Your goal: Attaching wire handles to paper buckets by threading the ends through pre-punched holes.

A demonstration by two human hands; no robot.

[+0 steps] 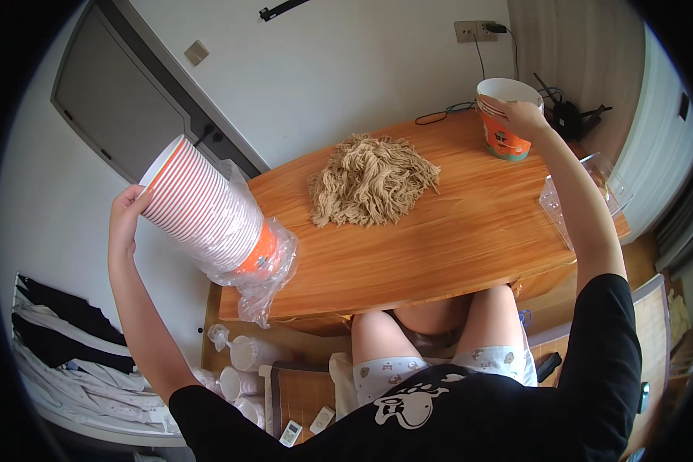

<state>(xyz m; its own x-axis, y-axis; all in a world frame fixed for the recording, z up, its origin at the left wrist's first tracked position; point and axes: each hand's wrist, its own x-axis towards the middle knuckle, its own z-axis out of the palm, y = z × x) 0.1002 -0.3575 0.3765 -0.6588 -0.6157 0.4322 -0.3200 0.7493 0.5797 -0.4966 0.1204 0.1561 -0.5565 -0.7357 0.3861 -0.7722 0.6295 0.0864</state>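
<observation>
— What has the left hand [125,218] got?

— Its fingers are curled over the open rim of a stack of paper cups [208,212], held up tilted off the table's left end; a clear plastic sleeve [266,269] (crumpled, half slid off) hangs round the stack's far end, away from the fingers.

— And the right hand [522,115]?

— Closed on the rim of a single orange paper cup [504,123] standing upright on the wooden table [454,231], at its far right corner.

— Between the two?

— A heap of tan noodle-like strands [371,181], well apart from either hand. A clear plastic tray [585,192] lies just beside the right forearm.
</observation>
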